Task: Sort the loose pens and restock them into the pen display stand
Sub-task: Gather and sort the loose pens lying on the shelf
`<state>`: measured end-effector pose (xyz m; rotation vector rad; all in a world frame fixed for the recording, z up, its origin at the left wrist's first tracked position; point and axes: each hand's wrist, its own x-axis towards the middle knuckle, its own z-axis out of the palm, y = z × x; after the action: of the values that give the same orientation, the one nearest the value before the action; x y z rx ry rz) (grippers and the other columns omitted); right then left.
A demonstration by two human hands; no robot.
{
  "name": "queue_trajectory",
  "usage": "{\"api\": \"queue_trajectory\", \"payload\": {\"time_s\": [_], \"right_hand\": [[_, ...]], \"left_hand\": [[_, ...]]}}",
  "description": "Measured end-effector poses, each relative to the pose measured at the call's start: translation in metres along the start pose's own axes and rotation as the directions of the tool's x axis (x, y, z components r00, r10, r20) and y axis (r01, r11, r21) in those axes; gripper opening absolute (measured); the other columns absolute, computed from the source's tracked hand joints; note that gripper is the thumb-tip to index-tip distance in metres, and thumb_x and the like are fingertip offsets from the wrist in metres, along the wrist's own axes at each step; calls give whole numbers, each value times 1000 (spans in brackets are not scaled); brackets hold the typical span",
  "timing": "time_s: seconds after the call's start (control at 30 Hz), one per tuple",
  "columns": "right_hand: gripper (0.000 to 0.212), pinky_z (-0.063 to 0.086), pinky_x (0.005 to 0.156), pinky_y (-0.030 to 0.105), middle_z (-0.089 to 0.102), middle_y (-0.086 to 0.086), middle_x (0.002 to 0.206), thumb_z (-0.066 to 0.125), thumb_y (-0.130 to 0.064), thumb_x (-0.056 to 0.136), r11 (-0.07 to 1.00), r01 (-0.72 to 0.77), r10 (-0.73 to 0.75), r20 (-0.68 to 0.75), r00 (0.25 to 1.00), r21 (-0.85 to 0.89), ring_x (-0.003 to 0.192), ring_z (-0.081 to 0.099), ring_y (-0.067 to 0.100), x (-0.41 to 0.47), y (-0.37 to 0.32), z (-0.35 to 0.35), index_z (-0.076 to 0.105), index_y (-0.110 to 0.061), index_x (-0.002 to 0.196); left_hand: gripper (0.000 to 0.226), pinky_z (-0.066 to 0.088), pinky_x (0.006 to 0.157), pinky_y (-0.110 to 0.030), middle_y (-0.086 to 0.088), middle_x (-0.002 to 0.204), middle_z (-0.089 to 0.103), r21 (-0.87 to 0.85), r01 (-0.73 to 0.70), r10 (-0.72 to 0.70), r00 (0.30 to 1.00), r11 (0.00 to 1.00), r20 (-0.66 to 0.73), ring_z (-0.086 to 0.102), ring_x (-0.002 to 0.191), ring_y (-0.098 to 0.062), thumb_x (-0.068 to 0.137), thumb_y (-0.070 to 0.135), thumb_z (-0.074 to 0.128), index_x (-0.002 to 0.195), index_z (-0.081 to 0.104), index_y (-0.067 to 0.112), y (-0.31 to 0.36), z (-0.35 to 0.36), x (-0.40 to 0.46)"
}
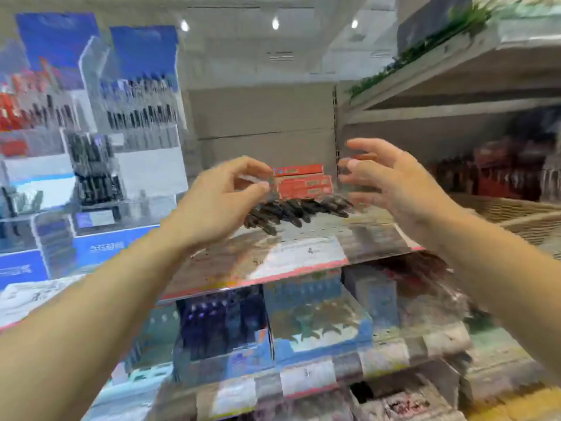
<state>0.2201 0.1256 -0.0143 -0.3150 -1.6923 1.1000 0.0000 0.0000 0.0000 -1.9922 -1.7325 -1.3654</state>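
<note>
Loose dark plastic pens (296,210) lie heaped on a perforated metal shelf (306,235), just in front of stacked red cardboard boxes (300,181). Above the heap, the left hand (221,202) pinches something small and blurred; the right hand (391,177) hovers, fingers spread.

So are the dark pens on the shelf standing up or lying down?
Lying down: the dark pens sit in a loose pile on the shelf, in front of the red boxes.
</note>
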Motion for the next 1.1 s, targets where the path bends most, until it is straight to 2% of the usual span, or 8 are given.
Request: {"api": "queue_trajectory", "payload": {"time_s": [0.1, 0.17, 0.33, 0.47, 0.57, 0.73, 0.97, 1.1], "right_hand": [[15, 59, 78, 29, 73, 5, 112, 61, -15, 99, 999, -12, 16, 82, 996, -47, 88, 71, 9, 40, 8, -6, 69, -25, 108], [14, 61, 67, 25, 74, 5, 103, 62, -14, 99, 998, -26, 34, 170, 985, -53, 79, 74, 7, 68, 18, -2, 71, -19, 108], [13, 56, 81, 29, 77, -3, 103, 66, -25, 96, 967, 10, 64, 280, 958, -254, 97, 73, 10, 129, 41, 11, 73, -28, 106], [10, 56, 85, 31, 76, -2, 103, 65, -26, 96, 945, 27, 91, 341, 936, -327, 101, 72, 14, 167, 56, 30, 73, -29, 102], [12, 57, 82, 29, 76, -1, 106, 65, -27, 96, 931, 77, 74, 390, 918, -357, 100, 72, 14, 187, 68, 40, 72, -30, 106], [14, 54, 84, 30, 74, -18, 106, 65, -42, 95, 914, 137, 76, 492, 867, -382, 97, 70, -1, 196, 86, 42, 71, -40, 108], [18, 51, 78, 30, 73, -15, 108, 65, -43, 94, 947, 84, 68, 447, 892, -312, 99, 70, 6, 192, 80, 28, 71, -36, 109], [15, 53, 77, 32, 73, -11, 107, 64, -42, 94, 953, 41, 102, 442, 891, -302, 97, 70, 9, 188, 80, 24, 71, -35, 106]], "left_hand": [[13, 54, 92, -40, 8, 112, 70, 188, 112, -119, 993, 976, 23, 67, 100, -14, 94, 27, 63, 105, 64, 34, -14, 9, 43], [19, 52, 88, -32, 8, 116, 69, 373, 160, -194, 979, 914, 57, 65, 99, -13, 95, 30, 60, 113, 64, 31, -24, 16, 68], [33, 48, 81, -32, -5, 113, 68, 788, 131, -402, 902, 601, 157, 60, 95, -24, 94, 44, 52, 114, 66, 21, -55, 40, 117], [26, 52, 70, -35, -5, 94, 64, 889, 132, -473, 875, 438, 103, 61, 82, -27, 89, 42, 49, 94, 62, 20, -84, 46, 136], [24, 47, 67, -34, 1, 83, 57, 883, 133, -474, 873, 450, 110, 57, 78, -24, 88, 44, 49, 80, 53, 22, -92, 48, 143], [36, 53, 87, -37, -2, 109, 68, 746, 164, -448, 873, 645, 195, 62, 98, -23, 92, 49, 51, 113, 67, 24, -81, 49, 134], [34, 47, 67, -27, 6, 83, 64, 668, 146, -457, 831, 730, 318, 59, 82, -11, 88, 47, 59, 112, 67, 25, -54, 82, 120], [22, 45, 63, -24, 12, 85, 64, 627, 243, -476, 848, 741, 235, 60, 80, -7, 87, 37, 60, 107, 67, 30, -55, 82, 116]]}}
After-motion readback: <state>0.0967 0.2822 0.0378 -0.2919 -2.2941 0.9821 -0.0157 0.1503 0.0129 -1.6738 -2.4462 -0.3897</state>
